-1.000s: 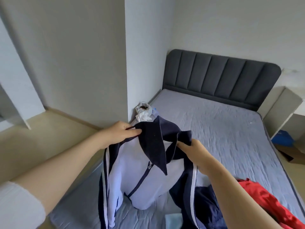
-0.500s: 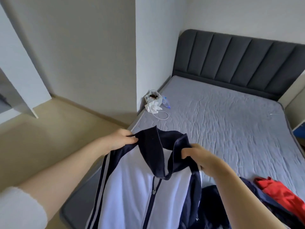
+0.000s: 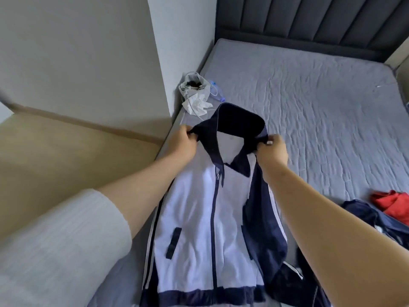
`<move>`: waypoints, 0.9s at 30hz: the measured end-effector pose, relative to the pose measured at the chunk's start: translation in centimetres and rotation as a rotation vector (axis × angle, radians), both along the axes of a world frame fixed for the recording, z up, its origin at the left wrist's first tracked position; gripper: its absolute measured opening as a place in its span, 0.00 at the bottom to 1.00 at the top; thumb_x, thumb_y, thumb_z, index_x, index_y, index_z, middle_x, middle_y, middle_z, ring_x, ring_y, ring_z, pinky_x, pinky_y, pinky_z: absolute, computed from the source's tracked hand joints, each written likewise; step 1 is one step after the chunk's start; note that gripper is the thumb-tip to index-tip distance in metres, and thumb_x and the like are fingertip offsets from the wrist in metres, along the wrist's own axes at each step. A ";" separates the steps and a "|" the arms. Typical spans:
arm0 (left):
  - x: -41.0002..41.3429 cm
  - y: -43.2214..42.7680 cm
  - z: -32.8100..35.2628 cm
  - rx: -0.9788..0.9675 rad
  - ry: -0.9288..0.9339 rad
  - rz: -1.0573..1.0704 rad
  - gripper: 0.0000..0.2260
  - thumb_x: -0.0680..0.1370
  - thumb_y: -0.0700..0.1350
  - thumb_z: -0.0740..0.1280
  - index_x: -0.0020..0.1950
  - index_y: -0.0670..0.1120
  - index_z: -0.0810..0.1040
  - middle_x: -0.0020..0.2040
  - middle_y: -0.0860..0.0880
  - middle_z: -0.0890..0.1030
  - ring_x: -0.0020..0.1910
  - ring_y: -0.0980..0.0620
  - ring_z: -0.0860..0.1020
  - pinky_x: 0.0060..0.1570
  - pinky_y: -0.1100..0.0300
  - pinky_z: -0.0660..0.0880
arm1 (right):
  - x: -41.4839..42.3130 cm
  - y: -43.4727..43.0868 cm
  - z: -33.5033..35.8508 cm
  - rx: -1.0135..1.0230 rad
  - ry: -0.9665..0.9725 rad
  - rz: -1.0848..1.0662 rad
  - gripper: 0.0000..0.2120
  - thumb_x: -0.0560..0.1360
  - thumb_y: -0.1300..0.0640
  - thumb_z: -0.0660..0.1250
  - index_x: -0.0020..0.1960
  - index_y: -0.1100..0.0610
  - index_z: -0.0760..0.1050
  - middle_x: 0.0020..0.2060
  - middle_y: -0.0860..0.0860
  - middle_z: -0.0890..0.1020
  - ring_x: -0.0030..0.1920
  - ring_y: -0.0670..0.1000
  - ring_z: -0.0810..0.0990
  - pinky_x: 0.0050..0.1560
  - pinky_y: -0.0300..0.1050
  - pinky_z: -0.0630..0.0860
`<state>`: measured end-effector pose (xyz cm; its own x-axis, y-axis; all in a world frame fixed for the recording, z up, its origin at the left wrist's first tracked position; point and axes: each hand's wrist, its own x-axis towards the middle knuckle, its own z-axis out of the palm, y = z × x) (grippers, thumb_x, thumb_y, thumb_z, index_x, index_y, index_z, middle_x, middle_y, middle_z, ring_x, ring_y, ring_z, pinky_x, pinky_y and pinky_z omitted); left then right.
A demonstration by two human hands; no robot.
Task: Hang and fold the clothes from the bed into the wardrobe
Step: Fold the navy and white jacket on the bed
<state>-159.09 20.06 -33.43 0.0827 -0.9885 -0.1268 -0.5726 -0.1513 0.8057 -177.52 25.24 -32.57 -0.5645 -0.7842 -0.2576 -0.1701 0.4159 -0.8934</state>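
Observation:
A white zip jacket (image 3: 194, 218) with navy collar, sleeves and hem lies spread front-up along the left side of the grey bed (image 3: 321, 103). My left hand (image 3: 180, 146) pinches the left shoulder by the collar. My right hand (image 3: 273, 150) pinches the right shoulder. The navy collar stands up between my hands. The zip is closed to the chest. A dark navy garment (image 3: 376, 220) and a red garment (image 3: 391, 201) lie crumpled at the bed's right edge.
A white plastic bag (image 3: 195, 94) with tissues and a small blue item sits at the bed's left edge, just beyond the collar. A wall corner (image 3: 155, 63) stands left of the bed. The dark padded headboard (image 3: 309, 23) is at the far end. Beige floor (image 3: 55, 156) lies to the left.
The jacket went from hanging in the air to lying flat on the bed. Both hands moved forward and apart, spreading the shoulders. My view tilted down.

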 end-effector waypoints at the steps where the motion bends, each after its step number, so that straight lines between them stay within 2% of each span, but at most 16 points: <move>1: -0.4 -0.5 -1.3 0.050 0.088 -0.026 0.11 0.79 0.43 0.62 0.61 0.45 0.67 0.53 0.48 0.75 0.48 0.48 0.75 0.45 0.57 0.71 | 0.2 -0.5 -0.7 -0.021 -0.060 0.033 0.17 0.75 0.64 0.57 0.63 0.56 0.67 0.55 0.53 0.76 0.47 0.53 0.74 0.40 0.43 0.70; 2: -0.6 -0.5 -2.8 0.091 0.126 -0.076 0.18 0.78 0.41 0.63 0.67 0.43 0.64 0.57 0.50 0.72 0.53 0.49 0.73 0.49 0.59 0.69 | 0.4 -0.7 -1.6 -0.019 -0.102 0.075 0.23 0.76 0.64 0.58 0.70 0.55 0.61 0.61 0.50 0.72 0.53 0.51 0.73 0.45 0.41 0.68; 4: -0.6 0.3 -5.9 0.161 0.094 -0.198 0.25 0.78 0.38 0.63 0.72 0.43 0.58 0.65 0.48 0.69 0.61 0.48 0.70 0.55 0.58 0.68 | 0.5 0.1 -4.6 0.028 -0.099 0.153 0.31 0.77 0.63 0.58 0.76 0.52 0.50 0.70 0.49 0.63 0.59 0.49 0.69 0.50 0.40 0.67; 6: -0.1 2.1 -9.4 0.267 -0.011 -0.305 0.27 0.78 0.39 0.61 0.75 0.48 0.54 0.72 0.46 0.64 0.67 0.46 0.67 0.56 0.57 0.68 | 0.3 2.1 -8.8 0.124 -0.043 0.217 0.30 0.77 0.62 0.58 0.76 0.50 0.51 0.70 0.51 0.64 0.54 0.49 0.71 0.46 0.40 0.69; 8: 0.5 4.7 -12.7 0.372 -0.138 -0.384 0.27 0.80 0.42 0.59 0.76 0.50 0.52 0.74 0.49 0.61 0.69 0.47 0.65 0.54 0.58 0.68 | 0.1 4.8 -13.3 0.243 -0.026 0.266 0.30 0.77 0.61 0.57 0.76 0.49 0.51 0.66 0.51 0.66 0.51 0.49 0.73 0.44 0.40 0.70; 10: 0.9 7.6 -15.7 0.451 -0.223 -0.451 0.25 0.81 0.44 0.58 0.76 0.51 0.53 0.74 0.49 0.61 0.68 0.47 0.66 0.57 0.56 0.69 | 0.2 8.1 -17.6 0.376 -0.031 0.324 0.31 0.78 0.60 0.58 0.76 0.48 0.49 0.72 0.47 0.61 0.55 0.48 0.71 0.45 0.40 0.70; 12: 1.0 10.6 -18.8 0.499 -0.326 -0.511 0.24 0.81 0.45 0.58 0.76 0.52 0.54 0.73 0.48 0.63 0.64 0.45 0.71 0.62 0.54 0.68 | 0.3 11.4 -21.7 0.478 -0.016 0.390 0.31 0.78 0.59 0.58 0.76 0.48 0.49 0.75 0.47 0.57 0.59 0.50 0.70 0.48 0.42 0.69; 14: 1.0 13.4 -22.1 0.562 -0.352 -0.540 0.25 0.81 0.46 0.58 0.76 0.53 0.53 0.75 0.49 0.61 0.64 0.47 0.71 0.61 0.57 0.68 | 0.3 14.4 -25.2 0.570 0.025 0.468 0.31 0.78 0.57 0.59 0.76 0.46 0.49 0.75 0.46 0.55 0.64 0.53 0.69 0.53 0.45 0.69; 17: 1.2 18.0 -27.2 0.654 -0.362 -0.643 0.28 0.80 0.47 0.61 0.76 0.54 0.51 0.76 0.52 0.56 0.72 0.50 0.61 0.64 0.57 0.65 | 0.4 18.7 -29.6 0.695 0.073 0.605 0.32 0.77 0.56 0.61 0.75 0.46 0.50 0.73 0.46 0.57 0.65 0.54 0.69 0.56 0.48 0.71; 19: 1.3 20.9 -30.4 0.691 -0.444 -0.735 0.31 0.78 0.48 0.63 0.76 0.52 0.51 0.76 0.51 0.55 0.73 0.50 0.58 0.67 0.54 0.63 | 0.4 21.5 -31.9 0.763 0.118 0.701 0.32 0.75 0.55 0.63 0.74 0.44 0.52 0.72 0.44 0.58 0.65 0.53 0.66 0.62 0.54 0.70; 22: 1.4 24.6 -34.2 0.626 -0.741 -0.879 0.36 0.74 0.52 0.66 0.76 0.52 0.49 0.75 0.50 0.51 0.73 0.47 0.55 0.66 0.48 0.63 | 0.2 24.4 -34.5 0.798 0.274 0.828 0.35 0.72 0.52 0.66 0.73 0.42 0.51 0.72 0.42 0.55 0.71 0.49 0.55 0.68 0.56 0.61; 24: 1.5 26.7 -35.8 0.528 -0.963 -0.933 0.40 0.72 0.55 0.67 0.76 0.53 0.47 0.76 0.49 0.49 0.74 0.44 0.55 0.65 0.43 0.63 | -0.1 25.5 -36.1 0.783 0.390 0.890 0.40 0.71 0.50 0.69 0.73 0.41 0.48 0.72 0.43 0.51 0.73 0.49 0.51 0.67 0.55 0.60; 25: 1.6 27.3 -36.3 0.448 -1.042 -0.921 0.40 0.70 0.53 0.70 0.76 0.53 0.51 0.76 0.47 0.54 0.73 0.43 0.58 0.63 0.43 0.66 | -0.1 25.7 -36.8 0.768 0.456 0.914 0.42 0.71 0.50 0.70 0.74 0.41 0.46 0.72 0.44 0.49 0.73 0.50 0.51 0.67 0.53 0.61; 26: 1.7 27.6 -36.8 0.324 -1.086 -0.889 0.37 0.68 0.49 0.72 0.75 0.53 0.60 0.73 0.46 0.63 0.69 0.42 0.67 0.57 0.45 0.72 | -0.1 25.9 -37.4 0.748 0.523 0.931 0.42 0.71 0.50 0.70 0.74 0.40 0.44 0.73 0.45 0.47 0.73 0.51 0.51 0.66 0.51 0.62; 27: 1.7 27.7 -37.3 0.171 -1.107 -0.890 0.32 0.66 0.43 0.72 0.69 0.53 0.70 0.66 0.46 0.74 0.58 0.42 0.77 0.47 0.50 0.76 | -0.1 26.0 -37.9 0.720 0.583 0.935 0.41 0.73 0.54 0.69 0.74 0.41 0.44 0.73 0.46 0.48 0.72 0.52 0.53 0.65 0.49 0.64</move>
<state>-157.41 47.79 -70.69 -0.4126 -0.7423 -0.5280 -0.8370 0.5376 -0.1017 -177.67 51.26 -70.50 -0.0569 -0.7275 -0.6837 -0.9339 0.2808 -0.2212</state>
